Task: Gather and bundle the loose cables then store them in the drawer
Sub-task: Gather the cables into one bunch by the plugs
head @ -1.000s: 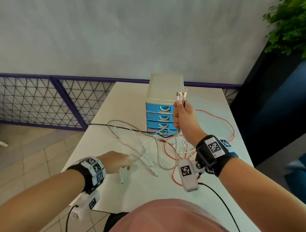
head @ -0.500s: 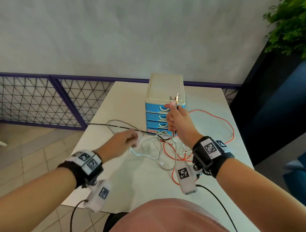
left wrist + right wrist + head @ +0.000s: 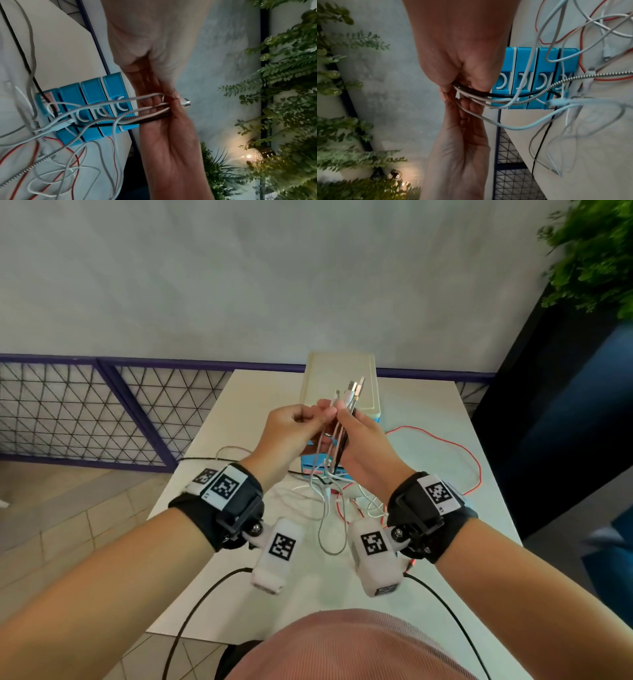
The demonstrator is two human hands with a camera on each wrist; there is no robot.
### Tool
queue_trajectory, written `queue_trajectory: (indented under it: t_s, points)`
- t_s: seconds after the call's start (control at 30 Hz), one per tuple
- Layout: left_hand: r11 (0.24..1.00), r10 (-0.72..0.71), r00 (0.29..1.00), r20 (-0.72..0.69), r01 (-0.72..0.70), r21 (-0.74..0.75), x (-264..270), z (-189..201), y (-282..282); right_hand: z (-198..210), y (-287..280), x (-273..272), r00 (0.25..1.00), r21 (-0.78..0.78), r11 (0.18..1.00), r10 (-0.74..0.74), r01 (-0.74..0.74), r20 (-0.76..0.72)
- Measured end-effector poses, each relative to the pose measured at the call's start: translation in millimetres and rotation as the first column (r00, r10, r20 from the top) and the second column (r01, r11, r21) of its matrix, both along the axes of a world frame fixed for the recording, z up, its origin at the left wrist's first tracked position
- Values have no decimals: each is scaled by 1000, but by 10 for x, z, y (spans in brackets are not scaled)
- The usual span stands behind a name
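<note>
Left hand (image 3: 294, 428): raised above the table, in front of the drawer unit (image 3: 339, 381); thumb and fingertips pinch one white cable end (image 3: 334, 405), bringing it against the other plug ends.
Cables (image 3: 329, 498): most of their length lies loose on the table (image 3: 421, 412) in front of the drawer unit; the red cable (image 3: 455, 448) loops out to the unit's right.
Right hand (image 3: 366, 446): just right of the left, touching it, fingers curled round the plug ends, which stick up above the fist.
Drawers: all look closed.
Doing it well: I would line the plug tips up evenly, tighten the right fist before the left lets go, then draw the slack in gently so the loops don't snag.
</note>
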State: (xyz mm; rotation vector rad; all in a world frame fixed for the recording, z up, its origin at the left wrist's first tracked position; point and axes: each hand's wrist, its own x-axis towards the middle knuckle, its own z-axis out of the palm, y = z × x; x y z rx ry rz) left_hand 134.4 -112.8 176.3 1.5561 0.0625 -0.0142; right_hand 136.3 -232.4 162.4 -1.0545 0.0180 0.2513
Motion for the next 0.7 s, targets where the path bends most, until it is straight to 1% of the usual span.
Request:
queue_trajectory:
  t_s: [0.07, 0.1, 0.17, 0.2, 0.23, 0.27, 0.33, 0.37, 0.43, 0.5, 0.53, 0.6, 0.63, 0.67, 0.7]
  points:
    - [1000, 13, 1000, -17, -13, 10, -5, 1, -36, -16, -8, 16, 1000, 17, 999, 30, -30, 7]
    - [997, 4, 1000, -16, -2, 73, 6, -19, -40, -10, -8, 22, 999, 14, 999, 30, -30, 14]
    - [967, -58, 998, 2, 56, 249, 8, -48, -42, 30, -13, 43, 999, -16, 1000, -13, 14, 50]
    - [955, -96, 995, 7, 90, 282, -3, -59, -49, 56, -24, 58, 995, -50, 998, -43, 47, 87]
    - [955, -121, 993, 10, 114, 272, -14, -71, -55, 86, -38, 78, 989, -82, 993, -74, 84, 125]
    - [965, -132, 991, 5, 127, 228, -21, -78, -57, 119, -57, 100, 983, -88, 989, -103, 118, 154]
    - [974, -174, 985, -12, 173, 149, -57, -73, -68, 195, -90, 147, 973, -29, 989, -135, 143, 185]
    - [962, -221, 975, -6, 219, 166, -76, -75, -80, 246, -94, 165, 971, 0, 991, -134, 137, 199]
    - [904, -343, 939, 32, 321, 283, -109, -92, -119, 353, -78, 184, 970, 51, 994, -110, 101, 216]
    - [857, -422, 904, 73, 371, 359, -145, -81, -165, 424, -53, 174, 973, 89, 995, -72, 54, 218]
    - [856, -432, 897, 95, 375, 355, -141, -84, -179, 453, -52, 160, 975, 86, 995, -63, 45, 212]
    - [859, -430, 897, 103, 371, 352, -112, -96, -160, 503, -80, 144, 977, 55, 995, -88, 79, 195]
    - [835, -445, 891, 88, 377, 401, -86, -122, -125, 526, -109, 155, 976, 61, 993, -108, 98, 189]
    - [779, -467, 882, 59, 379, 499, -49, -178, -76, 549, -148, 172, 975, 82, 990, -127, 113, 184]
    - [700, -488, 872, 31, 370, 610, -18, -250, -18, 576, -186, 193, 972, 105, 986, -146, 129, 182]
